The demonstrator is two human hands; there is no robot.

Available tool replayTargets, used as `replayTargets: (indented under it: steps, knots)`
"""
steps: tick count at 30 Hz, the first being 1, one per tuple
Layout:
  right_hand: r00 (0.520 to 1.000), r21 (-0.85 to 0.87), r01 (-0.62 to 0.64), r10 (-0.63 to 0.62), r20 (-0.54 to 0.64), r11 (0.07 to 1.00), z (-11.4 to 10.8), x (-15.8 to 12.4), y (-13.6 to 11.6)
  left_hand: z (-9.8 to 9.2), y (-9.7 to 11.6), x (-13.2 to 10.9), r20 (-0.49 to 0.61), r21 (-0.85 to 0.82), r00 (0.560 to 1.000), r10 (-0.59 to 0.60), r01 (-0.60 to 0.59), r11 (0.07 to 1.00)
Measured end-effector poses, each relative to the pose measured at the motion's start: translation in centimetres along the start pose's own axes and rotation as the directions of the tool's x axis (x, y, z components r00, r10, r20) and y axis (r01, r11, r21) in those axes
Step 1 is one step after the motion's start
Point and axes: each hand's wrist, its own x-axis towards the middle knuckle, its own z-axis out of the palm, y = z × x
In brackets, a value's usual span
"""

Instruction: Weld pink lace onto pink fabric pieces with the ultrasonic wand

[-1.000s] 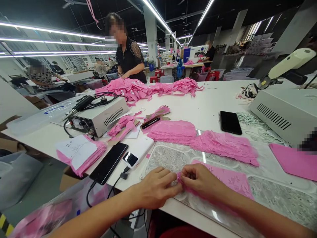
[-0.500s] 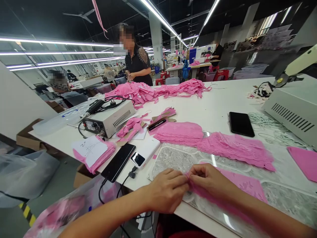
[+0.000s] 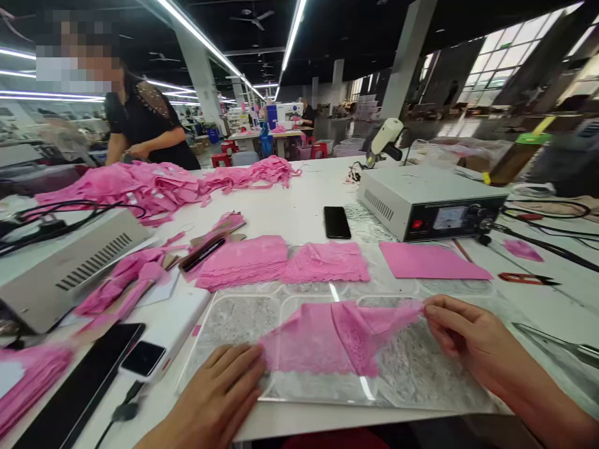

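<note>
A sheer pink lace fabric piece (image 3: pixel 309 340) with a scalloped edge lies partly spread over a clear-topped, grey-patterned board (image 3: pixel 243 318). My left hand (image 3: pixel 227 383) rests palm down at its left corner, fingers stretched out and touching the fabric; the thumb is hidden. At the opposite corner, my right hand (image 3: pixel 463 330) pinches the lace between thumb and forefinger and draws it out to the right. A fold runs down the right half of the piece. Just behind it sit two pink lace stacks (image 3: pixel 243 262) (image 3: pixel 327 262) and a flat pink fabric sheet (image 3: pixel 433 260).
A grey control box (image 3: pixel 430 193) and a black phone (image 3: pixel 337 222) stand behind the stacks. Red-handled thread snips (image 3: pixel 528 278) and tweezers (image 3: pixel 561 342) lie right. To the left are a white power bank (image 3: pixel 175 330) and another box (image 3: pixel 88 262). A co-worker (image 3: pixel 145 125) stands behind a pink garment pile (image 3: pixel 154 184).
My view has turned right. My hands, close together on the lace before, are now far apart, with the right hand drawn rightward and the piece spread between them.
</note>
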Motion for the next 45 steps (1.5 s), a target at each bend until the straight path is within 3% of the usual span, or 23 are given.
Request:
replayTargets:
  steps: [2, 5, 11, 15, 19, 23, 27, 31, 35, 39, 42, 45]
  knots:
    - [0.993, 0.0, -0.038, 0.038, -0.112, 0.999, -2.4, -0.7, 1.7, -0.2, -0.3, 0.2, 0.037, 0.036, 0.999, 0.021, -0.022, 0.999]
    - [0.984, -0.023, -0.075, 0.07, -0.161, 0.997, -4.7, -1.3, 3.8, -1.1, -0.7, 1.3, 0.101, 0.108, 0.993, 0.068, -0.079, 0.991]
    - [0.975, -0.101, -0.091, 0.068, -0.211, 0.991, -7.3, -1.7, 5.5, -2.6, -1.2, 4.5, 0.147, 0.174, 0.977, 0.153, -0.178, 0.968]
    - [0.969, -0.181, -0.078, 0.031, -0.247, 0.98, -8.6, -1.9, 5.9, -2.6, -0.3, 7.4, 0.216, 0.127, 0.966, 0.145, -0.175, 0.976]
    - [0.959, -0.373, -0.058, -0.052, -0.28, 0.926, -9.2, -2.0, 6.3, -1.2, 1.4, 11.7, 0.321, 0.003, 0.916, 0.24, -0.254, 0.967]
    - [0.925, -0.545, -0.047, -0.169, -0.339, 0.837, -9.8, -1.9, 6.3, 1.9, 2.7, 15.6, 0.357, -0.163, 0.858, 0.369, -0.332, 0.929]
    - [0.899, -0.648, 0.137, -0.369, -0.237, 0.749, -9.4, -2.4, 5.4, 4.3, 3.3, 18.0, 0.404, -0.246, 0.821, 0.403, -0.327, 0.912]
    - [0.852, -0.737, 0.361, -0.523, 0.012, 0.571, -6.7, -2.6, 3.9, 5.4, 3.4, 18.6, 0.438, -0.225, 0.793, 0.424, -0.36, 0.905]
    - [0.822, -0.807, 0.428, -0.547, 0.16, 0.407, -4.7, -0.6, 3.4, 6.4, 3.0, 18.1, 0.401, -0.153, 0.789, 0.466, -0.443, 0.883]
    - [0.832, -0.827, 0.338, -0.553, 0.04, 0.449, -6.2, 2.9, 3.5, 7.8, 2.5, 17.4, 0.337, -0.058, 0.788, 0.516, -0.529, 0.847]
    - [0.83, -0.831, 0.258, -0.554, -0.071, 0.493, -8.0, 3.8, 3.2, 8.4, 2.1, 17.2, 0.29, -0.029, 0.795, 0.532, -0.548, 0.836]
    - [0.823, -0.791, 0.341, -0.568, -0.01, 0.508, -8.6, 2.3, 3.3, 7.9, 2.2, 17.8, 0.286, -0.066, 0.815, 0.504, -0.507, 0.859]
